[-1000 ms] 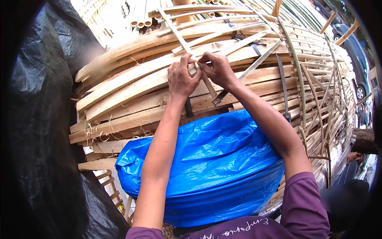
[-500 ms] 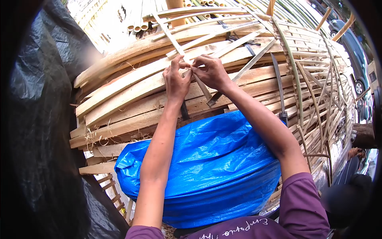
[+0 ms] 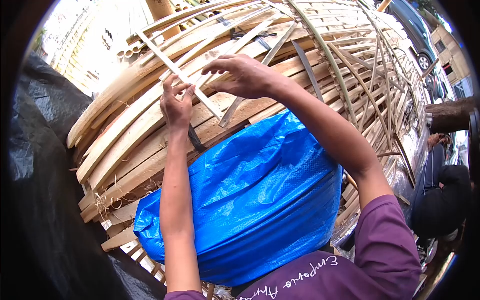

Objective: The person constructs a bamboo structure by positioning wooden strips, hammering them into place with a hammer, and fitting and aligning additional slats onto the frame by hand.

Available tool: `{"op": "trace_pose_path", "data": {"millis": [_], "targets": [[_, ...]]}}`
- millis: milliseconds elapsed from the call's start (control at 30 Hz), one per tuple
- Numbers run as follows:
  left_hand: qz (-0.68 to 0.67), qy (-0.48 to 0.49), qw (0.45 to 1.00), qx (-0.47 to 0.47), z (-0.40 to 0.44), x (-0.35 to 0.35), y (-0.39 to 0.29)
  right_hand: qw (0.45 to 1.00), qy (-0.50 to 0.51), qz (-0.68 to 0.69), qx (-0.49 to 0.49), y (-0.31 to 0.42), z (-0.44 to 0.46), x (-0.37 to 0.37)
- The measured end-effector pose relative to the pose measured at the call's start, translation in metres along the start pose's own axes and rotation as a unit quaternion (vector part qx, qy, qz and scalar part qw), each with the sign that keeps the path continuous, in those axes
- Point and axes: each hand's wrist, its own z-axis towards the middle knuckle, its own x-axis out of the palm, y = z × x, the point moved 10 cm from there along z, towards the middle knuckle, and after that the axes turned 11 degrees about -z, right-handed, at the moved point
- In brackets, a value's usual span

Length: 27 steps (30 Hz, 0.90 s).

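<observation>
black sheeting hangs left of a car and apparently a log.

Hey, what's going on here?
A person in a purple shirt is working bare-handed over wooden slats. The left hand is at a pale strip; whether it grips it is unclear. The right hand is open nearby, apparently holding nothing. A blue sheet lies in front of the person.

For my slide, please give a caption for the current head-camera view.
Left hand at a slender slat, right hand open beside it, over planks; blue tarpaulin under the arms.
</observation>
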Motion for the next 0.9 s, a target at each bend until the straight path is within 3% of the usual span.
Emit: {"op": "trace_pose_path", "data": {"millis": [100,233,300,367,433,500,633,667,700,767,833,867,900], "targets": [[0.024,0.004,0.999,0.045,0.0,0.003,0.0,0.993,-0.02,0.069,0.092,-0.032,-0.064,-0.057],[0.025,0.021,0.998,0.062,0.001,0.005,-0.001,0.949,-0.187,-0.062,0.247,-0.028,-0.206,-0.147],[0.05,0.018,0.995,0.083,-0.001,0.004,-0.005,0.917,-0.093,-0.214,0.324,-0.036,-0.274,-0.149],[0.044,0.014,0.995,0.088,-0.001,0.003,-0.004,0.836,0.115,-0.437,0.311,-0.033,-0.332,-0.134],[0.025,0.015,0.994,0.108,-0.002,0.004,-0.01,0.759,0.319,-0.404,0.399,-0.054,-0.408,-0.11],[0.037,0.012,0.994,0.103,-0.002,0.003,-0.009,0.707,0.383,-0.381,0.456,-0.045,-0.438,-0.102],[0.058,0.02,0.992,0.111,-0.002,0.007,-0.008,0.701,0.375,-0.437,0.422,-0.057,-0.456,-0.098],[0.057,0.018,0.992,0.111,0.0,0.007,-0.007,0.721,0.314,-0.499,0.365,-0.045,-0.44,-0.103],[0.055,0.013,0.993,0.105,0.001,0.006,-0.006,0.72,0.315,-0.499,0.365,-0.038,-0.43,-0.101],[0.052,0.011,0.994,0.1,-0.004,0.006,-0.005,0.833,0.112,-0.488,0.235,0.003,-0.383,-0.108],[0.027,0.011,0.996,0.082,-0.002,0.005,-0.001,0.892,0.087,-0.385,0.22,0.016,-0.388,-0.087],[0.051,0.007,0.993,0.107,-0.003,0.005,-0.006,0.909,0.114,-0.319,0.243,0.013,-0.401,-0.069],[0.047,0.003,0.993,0.109,-0.003,0.003,-0.009,0.893,0.157,-0.275,0.32,0.0,-0.43,-0.048]]}}
